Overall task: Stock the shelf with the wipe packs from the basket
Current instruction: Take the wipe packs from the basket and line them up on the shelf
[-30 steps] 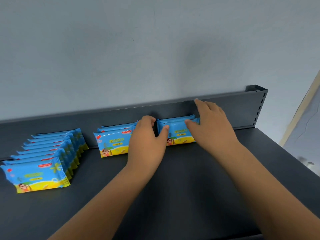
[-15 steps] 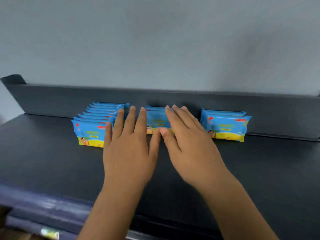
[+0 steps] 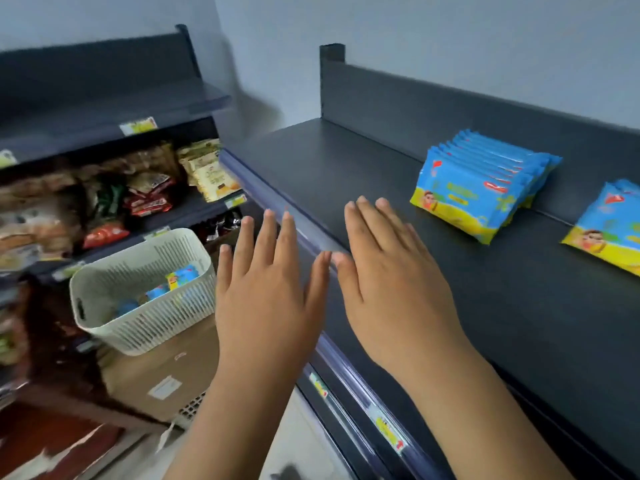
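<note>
Left hand and right hand have left the shelved wipe packs, fingers straight, holding nothing. Looks like it's back to the basket for more.

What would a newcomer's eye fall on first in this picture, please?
Two open hands fill the middle, the right hand over the dark shelf, the left hand just off its front edge. Bright blue-and-yellow wipe packs stand in a row at the shelf's back right. Lower left, a white basket on a cardboard box holds a few more.
</note>
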{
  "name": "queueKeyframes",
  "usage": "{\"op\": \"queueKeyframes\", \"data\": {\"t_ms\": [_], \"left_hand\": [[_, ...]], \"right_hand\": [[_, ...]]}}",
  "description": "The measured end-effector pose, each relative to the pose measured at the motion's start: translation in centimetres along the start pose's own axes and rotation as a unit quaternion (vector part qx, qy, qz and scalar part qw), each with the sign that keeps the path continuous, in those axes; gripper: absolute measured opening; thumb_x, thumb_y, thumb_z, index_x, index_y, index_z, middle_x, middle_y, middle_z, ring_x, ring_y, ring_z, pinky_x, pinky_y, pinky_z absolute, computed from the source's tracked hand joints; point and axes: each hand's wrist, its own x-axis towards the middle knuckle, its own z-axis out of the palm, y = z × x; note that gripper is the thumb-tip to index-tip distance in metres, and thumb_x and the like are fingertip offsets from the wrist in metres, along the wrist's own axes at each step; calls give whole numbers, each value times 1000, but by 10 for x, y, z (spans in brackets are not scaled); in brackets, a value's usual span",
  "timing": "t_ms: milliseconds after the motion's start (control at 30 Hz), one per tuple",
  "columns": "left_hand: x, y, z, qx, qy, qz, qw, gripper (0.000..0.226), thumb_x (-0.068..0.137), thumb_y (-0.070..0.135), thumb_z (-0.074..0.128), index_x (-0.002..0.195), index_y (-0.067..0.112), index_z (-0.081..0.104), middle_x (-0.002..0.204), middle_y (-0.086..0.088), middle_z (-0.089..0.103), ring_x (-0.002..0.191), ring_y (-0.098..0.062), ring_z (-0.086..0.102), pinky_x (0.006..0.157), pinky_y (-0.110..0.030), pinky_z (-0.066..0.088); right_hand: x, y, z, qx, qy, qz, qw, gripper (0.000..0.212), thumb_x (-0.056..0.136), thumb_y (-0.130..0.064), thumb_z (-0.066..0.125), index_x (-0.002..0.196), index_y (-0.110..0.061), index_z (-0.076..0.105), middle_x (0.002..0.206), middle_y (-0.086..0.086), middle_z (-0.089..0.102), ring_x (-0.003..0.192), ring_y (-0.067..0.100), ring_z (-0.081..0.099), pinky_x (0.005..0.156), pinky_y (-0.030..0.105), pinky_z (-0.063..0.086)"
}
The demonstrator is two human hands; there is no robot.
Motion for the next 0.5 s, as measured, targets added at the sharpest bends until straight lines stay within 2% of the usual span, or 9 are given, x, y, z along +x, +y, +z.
{"op": "queueKeyframes", "data": {"t_ms": [200, 500], "left_hand": [[12, -97, -13, 39, 14, -106, 993, 75, 100, 65, 19, 161, 21, 26, 169, 0, 21, 158, -23, 10, 127, -49, 11], [53, -230, -23, 88, 20, -180, 980, 74, 102, 65, 20, 160, 21, 29, 169, -3, 22, 158, -25, 9, 126, -47, 9]], "right_hand": [[57, -86, 53, 46, -42, -113, 992, 65, 104, -45, 17, 160, -16, 25, 168, 3, 24, 157, 20, 14, 125, 44, 24], [131, -191, 133, 89, -80, -160, 980, 58, 108, -40, 30, 161, -16, 23, 168, 1, 21, 157, 18, 10, 127, 40, 20]]}}
